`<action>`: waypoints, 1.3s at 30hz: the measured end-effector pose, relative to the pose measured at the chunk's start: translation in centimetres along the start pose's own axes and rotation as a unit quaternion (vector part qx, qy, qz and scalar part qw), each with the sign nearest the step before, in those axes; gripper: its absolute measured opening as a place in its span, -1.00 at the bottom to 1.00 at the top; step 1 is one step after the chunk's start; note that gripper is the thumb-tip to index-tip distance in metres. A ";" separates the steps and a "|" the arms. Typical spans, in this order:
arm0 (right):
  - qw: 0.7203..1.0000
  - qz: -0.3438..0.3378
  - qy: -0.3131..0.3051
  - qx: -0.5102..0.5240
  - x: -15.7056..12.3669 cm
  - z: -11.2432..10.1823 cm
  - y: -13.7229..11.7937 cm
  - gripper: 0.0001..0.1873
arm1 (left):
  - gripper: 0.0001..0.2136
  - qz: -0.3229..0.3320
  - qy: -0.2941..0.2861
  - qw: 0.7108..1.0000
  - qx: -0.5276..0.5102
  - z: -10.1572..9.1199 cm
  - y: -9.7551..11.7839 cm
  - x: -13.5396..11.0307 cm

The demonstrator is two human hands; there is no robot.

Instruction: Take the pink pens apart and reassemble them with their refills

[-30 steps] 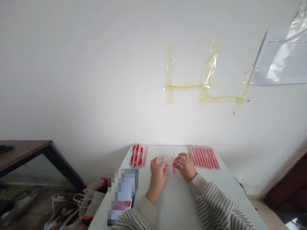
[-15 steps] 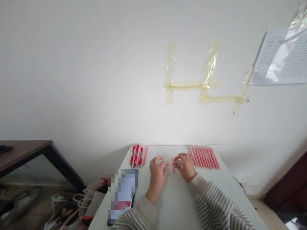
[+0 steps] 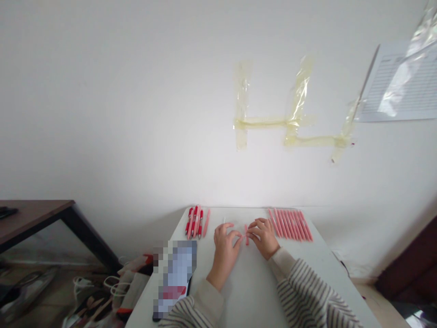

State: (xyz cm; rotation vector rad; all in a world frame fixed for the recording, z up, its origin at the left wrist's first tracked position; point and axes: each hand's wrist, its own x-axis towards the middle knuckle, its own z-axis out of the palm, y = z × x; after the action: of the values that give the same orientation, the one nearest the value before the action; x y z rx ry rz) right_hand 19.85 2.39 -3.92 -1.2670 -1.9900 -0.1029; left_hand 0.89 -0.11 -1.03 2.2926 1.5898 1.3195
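Fingertip to fingertip, my left hand (image 3: pixel 225 248) and my right hand (image 3: pixel 262 239) meet over the white table. Both pinch a small, thin pinkish piece (image 3: pixel 243 235) between thumb and forefinger; its exact kind is too small to tell. A pink pen barrel (image 3: pixel 247 241) lies upright in view just behind the fingertips, partly covered by them. Behind my left hand is a thin clear stick-like piece (image 3: pixel 224 219). To the right of my right hand lies a row of several pink pens (image 3: pixel 293 225).
Several pink and red pens (image 3: pixel 194 223) lie at the table's back left, with a single pink pen part (image 3: pixel 206 223) beside them. A phone (image 3: pixel 175 278) with a blurred screen rests on the left edge of the white table (image 3: pixel 252 291). Bags and cables clutter the floor at left.
My left hand has shifted slightly to the right, so the fingertips of both hands are closer together and less of the thin piece shows. The pens and phone stay put.
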 end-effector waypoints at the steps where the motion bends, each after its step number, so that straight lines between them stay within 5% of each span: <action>1: 1.000 0.000 0.000 -0.002 0.0 0.0 0.0 -0.87 | -0.95 0.001 0.000 1.000 0.001 0.0 0.0 0.0; 8: 1.000 -0.001 -0.019 0.014 0.2 0.0 0.2 -0.83 | -0.94 -0.001 0.003 1.000 0.020 0.0 -0.2 0.0; 15: 0.994 0.031 -0.106 -0.026 0.3 -0.3 0.5 -0.48 | -0.94 -0.053 0.034 0.996 0.071 -0.1 -1.0 0.1; 20: 0.987 0.042 -0.149 -0.043 0.3 -0.5 0.1 -0.62 | -0.93 -0.064 0.044 0.994 0.082 0.0 -1.2 0.0; 39: 0.998 0.032 -0.025 -0.056 0.3 -0.8 0.7 -0.81 | -0.93 -0.044 0.035 0.996 0.074 -0.1 -0.9 0.1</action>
State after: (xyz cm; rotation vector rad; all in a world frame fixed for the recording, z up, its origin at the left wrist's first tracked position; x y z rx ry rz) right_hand 20.76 2.61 -3.33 -1.4163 -2.0079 -0.1537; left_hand 0.13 0.34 -1.35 2.2490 1.8484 1.3156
